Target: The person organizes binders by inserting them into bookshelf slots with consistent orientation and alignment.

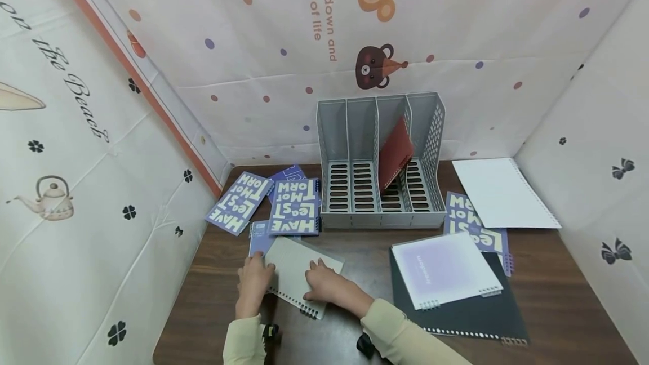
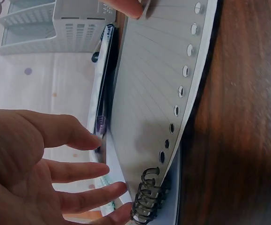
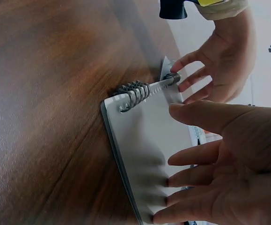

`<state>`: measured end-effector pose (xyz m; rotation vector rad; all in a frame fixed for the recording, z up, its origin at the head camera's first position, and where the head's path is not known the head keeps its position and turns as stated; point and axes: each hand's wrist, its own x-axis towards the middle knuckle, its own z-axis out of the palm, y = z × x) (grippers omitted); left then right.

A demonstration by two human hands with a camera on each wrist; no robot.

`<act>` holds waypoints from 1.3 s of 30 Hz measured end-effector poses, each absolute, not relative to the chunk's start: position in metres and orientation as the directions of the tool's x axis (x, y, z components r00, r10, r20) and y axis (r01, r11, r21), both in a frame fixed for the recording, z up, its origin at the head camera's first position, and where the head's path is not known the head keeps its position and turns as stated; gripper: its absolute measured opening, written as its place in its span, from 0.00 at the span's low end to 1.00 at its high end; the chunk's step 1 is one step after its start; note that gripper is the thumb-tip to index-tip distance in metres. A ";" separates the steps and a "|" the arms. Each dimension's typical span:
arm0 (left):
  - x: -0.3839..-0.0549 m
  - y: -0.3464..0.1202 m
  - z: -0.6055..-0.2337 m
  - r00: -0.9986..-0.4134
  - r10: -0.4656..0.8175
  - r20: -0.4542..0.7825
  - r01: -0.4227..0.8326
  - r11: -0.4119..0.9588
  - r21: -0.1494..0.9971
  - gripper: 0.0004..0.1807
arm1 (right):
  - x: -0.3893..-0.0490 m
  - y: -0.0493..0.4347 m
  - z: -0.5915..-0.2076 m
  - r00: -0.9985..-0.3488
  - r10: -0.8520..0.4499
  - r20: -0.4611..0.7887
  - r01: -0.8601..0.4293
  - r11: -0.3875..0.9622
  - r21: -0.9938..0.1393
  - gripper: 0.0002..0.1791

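Note:
An open spiral notebook (image 1: 299,269) with pale pages lies tilted on the table, its row of holes and dark coil nearest the person. By its left edge is my left hand (image 1: 254,280); its fingers look relaxed and spread in the left wrist view, close to the page and coil (image 2: 147,199). Over the page's right side is my right hand (image 1: 324,283), with fairly straight fingers (image 3: 194,176) at the paper and the thumb apart from them. Whether these fingertips press the page is hard to tell. Partly beneath the notebook lies a purple notebook (image 1: 259,235).
A grey divided file rack (image 1: 382,219) stands at the back, a red notebook (image 1: 395,154) leaning inside. Purple lettered notebooks (image 1: 294,207) lie left of it. To the right are a lilac-and-white notebook (image 1: 441,269), a black one (image 1: 476,320) and a white one (image 1: 502,190).

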<state>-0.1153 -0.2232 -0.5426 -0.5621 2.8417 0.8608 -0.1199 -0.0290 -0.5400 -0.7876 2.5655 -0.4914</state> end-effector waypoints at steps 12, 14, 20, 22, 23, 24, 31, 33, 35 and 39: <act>-0.128 -0.223 -0.549 -0.924 -0.299 -0.237 -0.382 0.747 0.544 0.31 | -0.131 -0.025 -0.543 -0.775 -0.557 -0.299 -0.455 0.820 -0.346 0.21; -0.130 -0.226 -0.549 -0.931 -0.288 -0.225 -0.366 0.750 0.551 0.32 | -0.134 -0.024 -0.542 -0.772 -0.565 -0.291 -0.466 0.815 -0.345 0.22; -0.130 -0.232 -0.549 -0.948 -0.244 -0.204 -0.317 0.776 0.545 0.27 | -0.133 -0.022 -0.539 -0.754 -0.588 -0.292 -0.503 0.803 -0.320 0.35; -0.129 -0.233 -0.550 -0.948 -0.234 -0.217 -0.317 0.775 0.547 0.23 | -0.130 -0.021 -0.540 -0.752 -0.581 -0.311 -0.498 0.810 -0.309 0.41; -0.129 -0.233 -0.549 -0.946 -0.231 -0.226 -0.321 0.768 0.554 0.20 | -0.128 -0.020 -0.540 -0.753 -0.577 -0.317 -0.495 0.813 -0.305 0.43; -0.129 -0.233 -0.549 -0.945 -0.227 -0.234 -0.322 0.763 0.561 0.18 | -0.127 -0.020 -0.541 -0.753 -0.572 -0.325 -0.490 0.818 -0.303 0.44; -0.129 -0.232 -0.542 -0.944 -0.204 -0.259 -0.325 0.707 0.629 0.11 | -0.121 -0.029 -0.543 -0.768 -0.530 -0.359 -0.460 0.847 -0.268 0.39; -0.129 -0.232 -0.539 -0.943 -0.200 -0.266 -0.329 0.682 0.653 0.11 | -0.121 -0.033 -0.545 -0.776 -0.527 -0.347 -0.466 0.849 -0.249 0.35; -0.130 -0.232 -0.536 -0.945 -0.193 -0.265 -0.325 0.659 0.679 0.10 | -0.122 -0.036 -0.545 -0.787 -0.524 -0.325 -0.469 0.851 -0.237 0.33; -0.132 -0.231 -0.530 -0.946 -0.170 -0.276 -0.321 0.604 0.730 0.09 | -0.126 -0.034 -0.545 -0.807 -0.516 -0.287 -0.455 0.853 -0.256 0.25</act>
